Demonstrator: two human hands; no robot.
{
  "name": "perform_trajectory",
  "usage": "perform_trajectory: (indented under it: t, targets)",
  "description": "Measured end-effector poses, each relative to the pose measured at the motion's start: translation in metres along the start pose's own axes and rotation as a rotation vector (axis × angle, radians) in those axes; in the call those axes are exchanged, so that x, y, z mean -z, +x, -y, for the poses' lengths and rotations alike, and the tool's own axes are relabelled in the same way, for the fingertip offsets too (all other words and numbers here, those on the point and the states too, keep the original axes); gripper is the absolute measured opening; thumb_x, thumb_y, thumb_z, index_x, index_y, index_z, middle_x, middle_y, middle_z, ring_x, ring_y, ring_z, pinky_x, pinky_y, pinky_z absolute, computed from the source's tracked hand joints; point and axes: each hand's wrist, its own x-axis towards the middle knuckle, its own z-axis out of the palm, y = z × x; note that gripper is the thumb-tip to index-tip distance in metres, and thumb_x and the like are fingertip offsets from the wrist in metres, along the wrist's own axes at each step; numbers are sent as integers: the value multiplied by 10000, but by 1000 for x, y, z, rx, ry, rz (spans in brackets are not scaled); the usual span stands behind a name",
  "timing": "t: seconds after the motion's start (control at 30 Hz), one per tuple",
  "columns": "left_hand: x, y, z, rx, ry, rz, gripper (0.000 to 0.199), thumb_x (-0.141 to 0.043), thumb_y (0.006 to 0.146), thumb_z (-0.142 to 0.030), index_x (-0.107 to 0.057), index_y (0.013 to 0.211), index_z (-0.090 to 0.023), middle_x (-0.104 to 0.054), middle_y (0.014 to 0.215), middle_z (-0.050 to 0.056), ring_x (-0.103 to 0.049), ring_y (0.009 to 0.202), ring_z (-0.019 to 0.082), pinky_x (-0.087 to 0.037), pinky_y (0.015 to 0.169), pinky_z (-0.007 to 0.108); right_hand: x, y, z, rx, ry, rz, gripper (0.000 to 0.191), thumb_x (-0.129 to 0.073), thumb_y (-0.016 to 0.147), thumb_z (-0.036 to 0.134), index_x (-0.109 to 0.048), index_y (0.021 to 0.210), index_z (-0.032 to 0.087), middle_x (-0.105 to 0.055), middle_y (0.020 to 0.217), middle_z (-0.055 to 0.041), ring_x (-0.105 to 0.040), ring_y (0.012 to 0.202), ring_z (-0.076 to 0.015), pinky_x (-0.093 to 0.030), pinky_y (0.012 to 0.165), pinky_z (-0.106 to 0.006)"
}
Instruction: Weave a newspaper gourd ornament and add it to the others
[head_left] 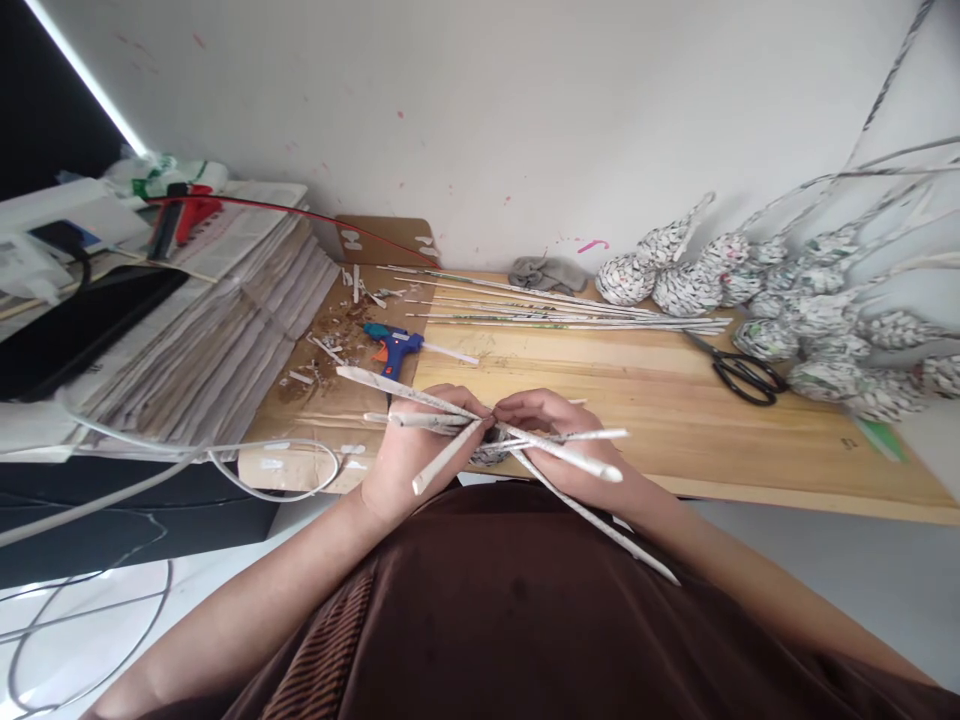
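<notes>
Near the front edge of the pale wooden tabletop [660, 400], the left hand [420, 440] and right hand [556, 435] pinch splayed white rolled-paper tubes [585, 460] at their crossing, which too hard a squeeze could crease.

Dark brown garment [525, 610] (striped patch [324, 645])

Handicraft corner suggested; home or workshop not told apart. Wooden table [675, 425] set against white wall [487, 120], flecked with pink marks [593, 246]. Paper tubes [591, 463] being handled at front edge; thin paper rods [675, 323] laid out, woven paper forms [686, 289] clustered at right. Glue gun [401, 342] placed near scraps [356, 284] strewn over cardboard [289, 430]. Black scissors [722, 361] laid near forms. Newspaper-like sheets [240, 320] stacked tall at left, cables [75, 512] looped alongside.
</notes>
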Motion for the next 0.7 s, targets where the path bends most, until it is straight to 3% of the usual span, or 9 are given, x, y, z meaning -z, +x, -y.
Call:
perform_trajectory:
  t: [0.17, 0.3, 0.43, 0.57, 0.7]
  targets:
    - [-6, 3, 0, -10, -2, -110, 58, -689, 805, -190, -669, 750, -188, -711, 735, 14, -690, 676, 161, -561, 651, 270, 4, 6, 3, 176, -150, 15, 299, -666, 888, 185, -698, 1179, 241, -729, 1188, -95, -683, 1120, -239, -528, 1030, -428]
    - [-12, 3, 4, -28, 12, -159, 64, -671, 797, -163, -641, 754, -198, -711, 785, 17, -688, 731, 165, -564, 708, 286, -3, 9, -2, 76, 0, 1, 292, -681, 898, 266, -681, 1188, 225, -694, 1257, -113, -659, 1181, -257, -538, 1024, -420]
    - [-14, 5, 2, -19, 55, -165, 100, -660, 812, -173, -608, 732, -205, -686, 748, 5, -664, 707, 159, -542, 691, 284, -16, 13, -15, -50, 155, -102, 221, -657, 915, 325, -681, 1108, 220, -710, 1195, -102, -702, 1043, -234, -585, 900, -362]
    - [-11, 10, -5, 33, 67, -109, 77, -634, 814, -134, -619, 772, -196, -668, 720, -3, -641, 668, 152, -512, 644, 273, -21, 13, -9, -50, 123, -147, 272, -676, 869, 263, -644, 1135, 221, -723, 1054, -74, -698, 916, -214, -581, 851, -356]
    - [-7, 12, -6, -21, 68, -91, 132, -608, 795, -70, -653, 830, -189, -700, 810, 17, -673, 779, 172, -529, 742, 302, -21, 14, 7, -43, 47, -147, 294, -712, 811, 220, -639, 1096, 212, -718, 990, -60, -686, 872, -205, -574, 822, -345]
